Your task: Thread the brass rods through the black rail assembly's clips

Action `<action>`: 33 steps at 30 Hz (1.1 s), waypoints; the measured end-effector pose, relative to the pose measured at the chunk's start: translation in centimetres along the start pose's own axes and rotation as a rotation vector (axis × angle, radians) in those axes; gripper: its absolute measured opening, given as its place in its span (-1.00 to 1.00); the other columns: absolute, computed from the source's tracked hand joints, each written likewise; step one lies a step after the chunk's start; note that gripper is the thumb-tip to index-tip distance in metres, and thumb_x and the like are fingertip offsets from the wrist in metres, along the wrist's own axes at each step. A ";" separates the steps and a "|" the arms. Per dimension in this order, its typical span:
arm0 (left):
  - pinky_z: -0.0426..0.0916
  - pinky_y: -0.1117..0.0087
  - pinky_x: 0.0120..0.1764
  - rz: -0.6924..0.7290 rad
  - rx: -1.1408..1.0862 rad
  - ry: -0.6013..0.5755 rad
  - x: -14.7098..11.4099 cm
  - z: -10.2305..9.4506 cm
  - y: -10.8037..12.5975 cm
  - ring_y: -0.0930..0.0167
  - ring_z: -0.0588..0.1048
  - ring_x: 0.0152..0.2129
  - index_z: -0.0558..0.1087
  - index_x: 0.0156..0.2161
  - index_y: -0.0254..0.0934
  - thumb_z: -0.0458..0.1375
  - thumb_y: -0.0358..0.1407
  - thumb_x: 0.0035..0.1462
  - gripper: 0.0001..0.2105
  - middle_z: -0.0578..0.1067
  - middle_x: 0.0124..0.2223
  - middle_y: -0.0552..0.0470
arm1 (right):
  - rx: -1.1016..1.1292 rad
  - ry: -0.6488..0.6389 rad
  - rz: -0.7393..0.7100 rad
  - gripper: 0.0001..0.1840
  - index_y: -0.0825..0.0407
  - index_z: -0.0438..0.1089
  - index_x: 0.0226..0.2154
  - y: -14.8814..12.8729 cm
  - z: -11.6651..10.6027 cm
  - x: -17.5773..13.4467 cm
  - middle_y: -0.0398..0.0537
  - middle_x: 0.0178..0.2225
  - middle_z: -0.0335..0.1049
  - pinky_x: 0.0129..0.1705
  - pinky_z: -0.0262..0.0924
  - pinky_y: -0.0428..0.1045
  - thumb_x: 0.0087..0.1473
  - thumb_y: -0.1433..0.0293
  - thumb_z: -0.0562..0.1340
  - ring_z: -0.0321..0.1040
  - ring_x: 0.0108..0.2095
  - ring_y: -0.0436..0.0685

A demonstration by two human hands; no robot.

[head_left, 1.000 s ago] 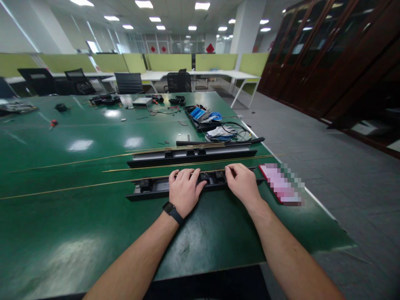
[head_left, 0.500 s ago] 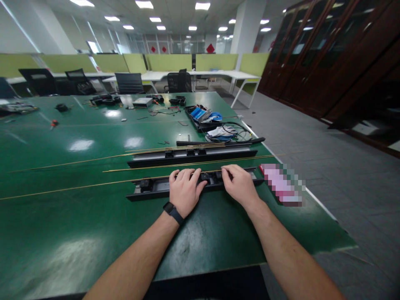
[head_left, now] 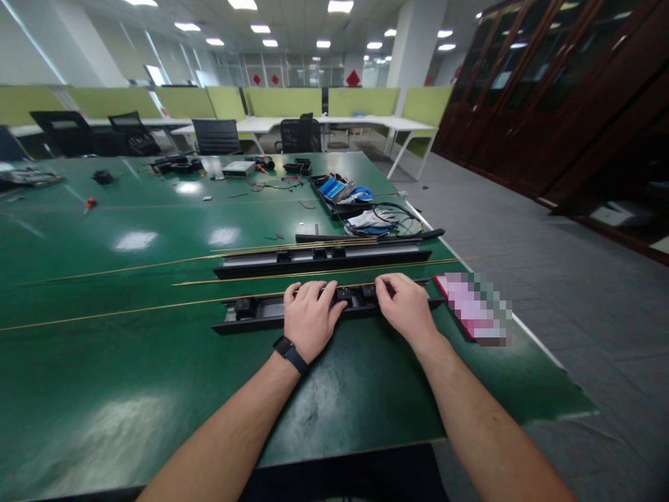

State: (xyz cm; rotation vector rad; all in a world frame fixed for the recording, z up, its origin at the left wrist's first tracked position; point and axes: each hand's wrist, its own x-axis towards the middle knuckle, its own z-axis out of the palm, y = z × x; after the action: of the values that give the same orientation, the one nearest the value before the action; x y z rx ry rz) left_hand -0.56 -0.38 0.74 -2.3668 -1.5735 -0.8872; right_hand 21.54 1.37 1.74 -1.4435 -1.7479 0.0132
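Observation:
A black rail [head_left: 266,321] with a grey channel and small black blocks [head_left: 368,293] lies across the near part of the table. My left hand [head_left: 311,314] bends over its middle, fingers across the far wall and thumb beside a block; it grips the rail. A thin brass rod [head_left: 157,307] runs in from the left along the rail and passes under those fingers. At the rail's right part my right hand [head_left: 405,307] has thumb and forefinger pinched on the rod at the far wall. The pinched spot itself is mostly hidden by the fingers.
Behind lies a second black rail [head_left: 366,259] with blocks, and more brass rods [head_left: 251,281] beside it. A blurred pink object [head_left: 470,307] rests at right. Farther back are white gloves [head_left: 371,220] with cables and a black tray [head_left: 327,202]. The table's edge runs along the right.
My right hand has slid slightly to the right along the rail, its pinch kept. My left hand stays in place on the rail.

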 end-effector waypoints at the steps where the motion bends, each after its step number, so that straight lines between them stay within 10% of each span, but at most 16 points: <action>1: 0.15 0.01 0.22 -0.001 0.000 -0.002 0.0 0.0 0.0 0.19 0.51 0.07 0.48 0.18 -0.14 0.12 -0.06 0.40 -0.64 0.60 0.10 -0.12 | 0.003 -0.004 -0.004 -0.77 -0.02 0.52 -0.31 0.0 0.0 0.0 -0.01 -0.29 0.58 -0.16 0.32 0.04 0.28 0.32 0.17 0.49 -0.28 0.16; 33: 0.16 0.00 0.21 -0.008 0.010 -0.009 0.0 -0.1 0.2 0.18 0.50 0.08 0.49 0.18 -0.13 0.11 -0.06 0.40 -0.64 0.59 0.10 -0.13 | 0.064 -0.045 -0.003 -0.78 -0.04 0.55 -0.27 0.4 0.3 0.1 -0.02 -0.24 0.60 -0.06 0.36 0.06 0.31 0.30 0.19 0.53 -0.19 0.17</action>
State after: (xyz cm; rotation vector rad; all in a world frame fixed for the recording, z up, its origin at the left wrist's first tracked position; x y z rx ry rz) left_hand -0.43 -0.52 0.84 -2.3625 -1.5878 -0.8703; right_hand 21.69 1.71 1.38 -1.4040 -1.7708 0.0999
